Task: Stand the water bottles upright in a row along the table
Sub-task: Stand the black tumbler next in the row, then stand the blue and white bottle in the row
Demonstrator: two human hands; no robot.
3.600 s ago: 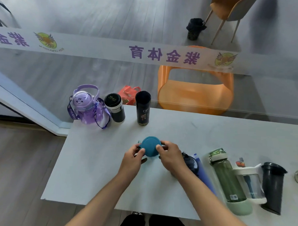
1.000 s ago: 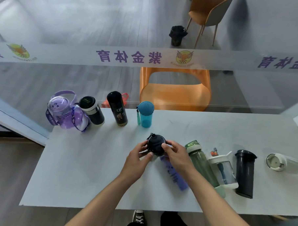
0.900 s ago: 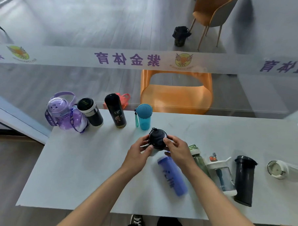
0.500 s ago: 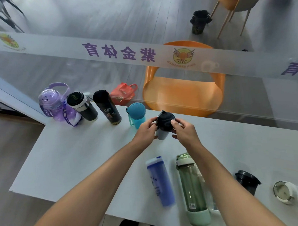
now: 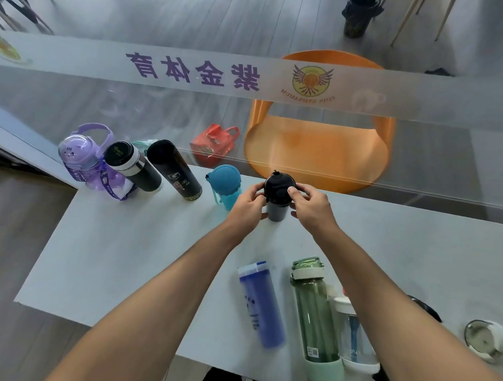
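Note:
Both hands grip a small grey bottle with a black lid (image 5: 278,195), upright near the table's far edge. My left hand (image 5: 248,206) holds its left side, my right hand (image 5: 310,206) its right. To its left stand a teal bottle (image 5: 226,186), a tall black flask (image 5: 175,169), a black-and-white flask (image 5: 131,166) and a purple jug (image 5: 86,157) in a row. Lying near me are a blue bottle (image 5: 261,303), a green bottle (image 5: 315,317) and a clear white-lidded bottle (image 5: 353,338).
The white table (image 5: 120,256) ends at a glass wall with a printed band (image 5: 192,72). Behind the glass are an orange chair (image 5: 318,153) and a red bag (image 5: 215,144). A black cup (image 5: 425,308) and a white-lidded item (image 5: 486,340) lie at the right, partly hidden by my arm.
The teal bottle joined the row earlier. Both hands lifted the black-lidded bottle from the table's middle and carried it to the far edge, right of the teal bottle.

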